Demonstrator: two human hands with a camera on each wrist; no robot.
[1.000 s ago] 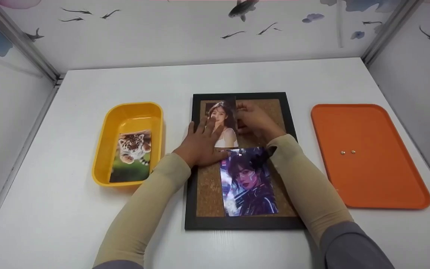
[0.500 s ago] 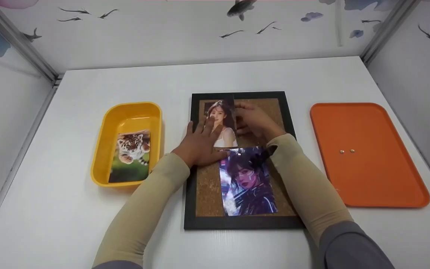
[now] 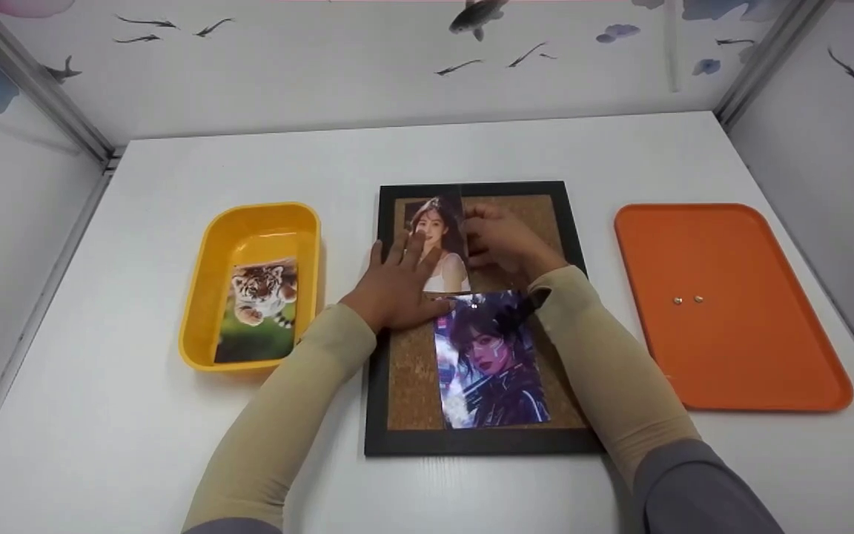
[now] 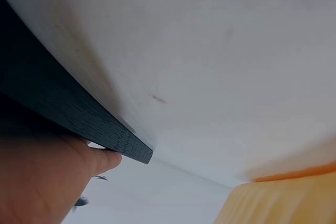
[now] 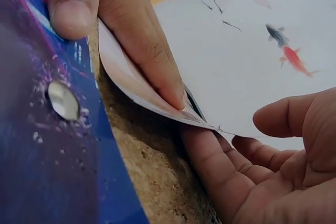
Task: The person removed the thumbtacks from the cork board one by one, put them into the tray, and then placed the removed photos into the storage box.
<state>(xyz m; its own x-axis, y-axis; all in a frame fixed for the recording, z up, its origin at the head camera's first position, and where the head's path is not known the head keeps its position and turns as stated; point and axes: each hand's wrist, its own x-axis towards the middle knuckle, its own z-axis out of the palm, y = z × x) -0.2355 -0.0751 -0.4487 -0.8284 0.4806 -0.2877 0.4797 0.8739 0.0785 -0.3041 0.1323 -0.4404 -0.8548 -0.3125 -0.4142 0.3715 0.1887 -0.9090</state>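
My left hand [image 3: 395, 285] lies with spread fingers across the lower left of a portrait photo [image 3: 448, 261] of a dark-haired person. Its thumb rests at the top edge of a purple cyberpunk-style photo [image 3: 490, 363], which has a silver thumbtack [image 5: 63, 100] near that edge. At the portrait photo's right edge is my right hand [image 3: 505, 236]. In the right wrist view, its curled fingers [image 5: 210, 161] hold that lifted, bowed edge from below, with the thumb above. Both photos lie on a black-framed cork board [image 3: 416, 386]. Whether a tack is in my right hand cannot be seen.
Left of the board stands a yellow bin [image 3: 193, 319] with a tiger cub photo [image 3: 258, 311] inside. An orange tray [image 3: 738, 356] on the right carries two small metallic tacks [image 3: 677, 300]. Printed white panels [image 3: 286, 81] enclose the white table [image 3: 116, 297] at the back and sides.
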